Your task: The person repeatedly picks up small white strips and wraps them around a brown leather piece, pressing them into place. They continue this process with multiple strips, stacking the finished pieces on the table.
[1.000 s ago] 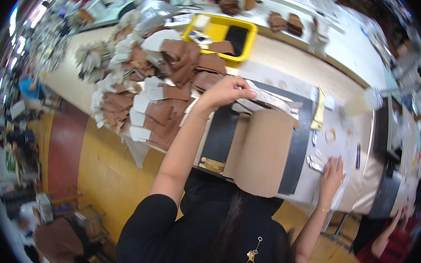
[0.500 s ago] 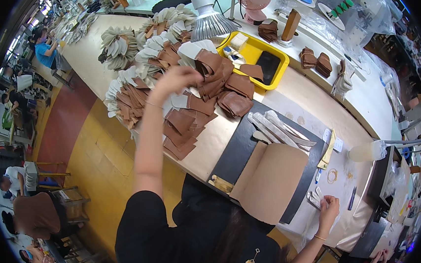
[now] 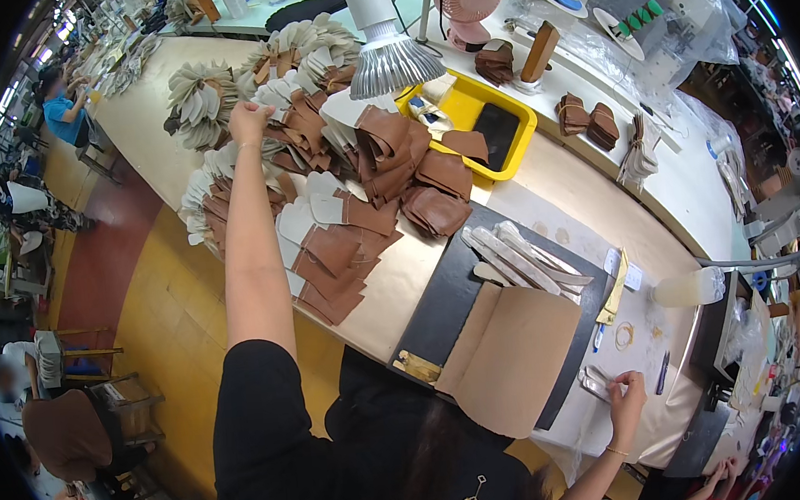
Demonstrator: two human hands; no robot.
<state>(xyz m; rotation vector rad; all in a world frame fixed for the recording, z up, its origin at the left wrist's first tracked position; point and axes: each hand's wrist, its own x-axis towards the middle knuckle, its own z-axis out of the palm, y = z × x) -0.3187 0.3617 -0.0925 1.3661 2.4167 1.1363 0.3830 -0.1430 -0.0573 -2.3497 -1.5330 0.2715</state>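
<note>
My left hand point(image 3: 249, 123) reaches far out over the table, its fingers bent together at the edge of a fanned bundle of pale-backed pieces point(image 3: 201, 92). Whatever it pinches, if anything, is too small to make out. Below and beside the wrist lie overlapping brown leather pieces point(image 3: 330, 251) with pale lining, and more brown pieces point(image 3: 388, 152) are heaped to the right. On the near right, my right hand point(image 3: 627, 390) has its fingertips drawn together beside small pale grey strips point(image 3: 596, 382). What they hold is hidden.
A brown board point(image 3: 521, 353) lies on a black mat point(image 3: 422, 295), with long pale strips point(image 3: 523, 254) behind it. A lamp point(image 3: 389, 53) hangs over a yellow tray point(image 3: 519, 147). A plastic bottle point(image 3: 690, 288) and a yellow-handled tool point(image 3: 615, 289) are at right.
My left hand has moved left and farther away, from over the brown heap to the pale-backed bundle. My right hand stays by the grey strips. The view has shifted slightly.
</note>
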